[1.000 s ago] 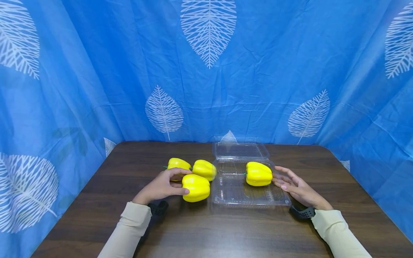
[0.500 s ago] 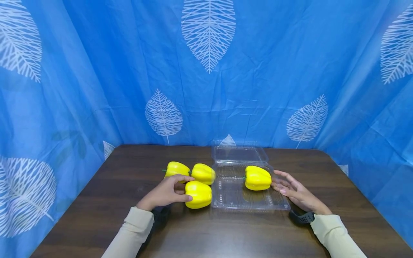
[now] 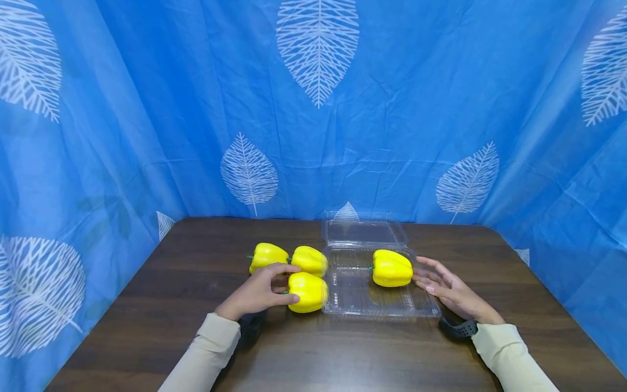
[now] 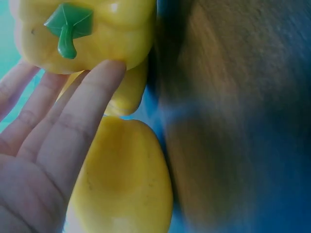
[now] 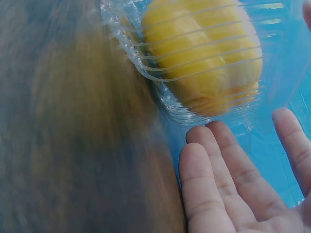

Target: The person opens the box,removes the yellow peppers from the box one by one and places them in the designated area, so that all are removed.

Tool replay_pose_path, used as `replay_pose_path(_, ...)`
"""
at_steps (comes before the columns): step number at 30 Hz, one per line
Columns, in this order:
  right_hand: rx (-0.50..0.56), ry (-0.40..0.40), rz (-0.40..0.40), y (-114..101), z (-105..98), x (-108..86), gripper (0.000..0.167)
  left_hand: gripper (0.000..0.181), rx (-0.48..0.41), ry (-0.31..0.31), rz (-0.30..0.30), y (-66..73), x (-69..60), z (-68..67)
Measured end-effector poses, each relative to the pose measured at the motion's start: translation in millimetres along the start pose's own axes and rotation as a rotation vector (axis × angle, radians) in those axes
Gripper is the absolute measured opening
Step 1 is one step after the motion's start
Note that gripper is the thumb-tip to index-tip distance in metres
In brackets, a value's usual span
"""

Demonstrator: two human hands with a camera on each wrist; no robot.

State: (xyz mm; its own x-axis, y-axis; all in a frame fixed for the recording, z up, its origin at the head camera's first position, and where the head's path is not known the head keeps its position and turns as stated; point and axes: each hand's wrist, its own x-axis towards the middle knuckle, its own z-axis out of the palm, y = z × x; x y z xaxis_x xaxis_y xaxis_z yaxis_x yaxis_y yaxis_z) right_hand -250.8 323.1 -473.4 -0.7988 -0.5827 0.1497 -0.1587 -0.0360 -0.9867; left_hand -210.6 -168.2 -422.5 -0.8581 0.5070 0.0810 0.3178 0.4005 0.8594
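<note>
My left hand (image 3: 259,291) holds a yellow bell pepper (image 3: 308,293) by its stem end, thumb in front and fingers behind. In the left wrist view this pepper (image 4: 92,36) shows its green stem. Its right end lies at the left edge of a clear plastic clamshell box (image 3: 352,305); whether they touch, I cannot tell. Another bell pepper (image 3: 392,268) lies on its side in the box, at the right. Beside the box's right wall, my right hand (image 3: 453,293) has its fingers stretched out, the fingertips (image 5: 197,160) at the ribbed plastic.
Behind the left hand lie two more yellow bell peppers, one at the left (image 3: 268,256) and one beside the box (image 3: 310,260). The box's lid (image 3: 364,233) leans back toward the blue curtain (image 3: 382,136). Dark wood forms the table (image 3: 343,354).
My left hand and the pepper in it have shifted right, toward the box's left edge. The right hand and the pepper in the box stay nearly in place.
</note>
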Motion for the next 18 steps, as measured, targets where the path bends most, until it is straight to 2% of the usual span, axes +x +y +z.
replay_pose_path(9,0.002,0.006,0.009,0.0,-0.5,-0.4,0.056,0.062,0.062,0.019,0.02,-3.3,1.8,3.0)
replay_pose_path(18,-0.016,0.024,0.024,-1.3,0.3,-0.6,0.056,0.063,0.058,0.027,0.017,-1.9,1.6,2.4)
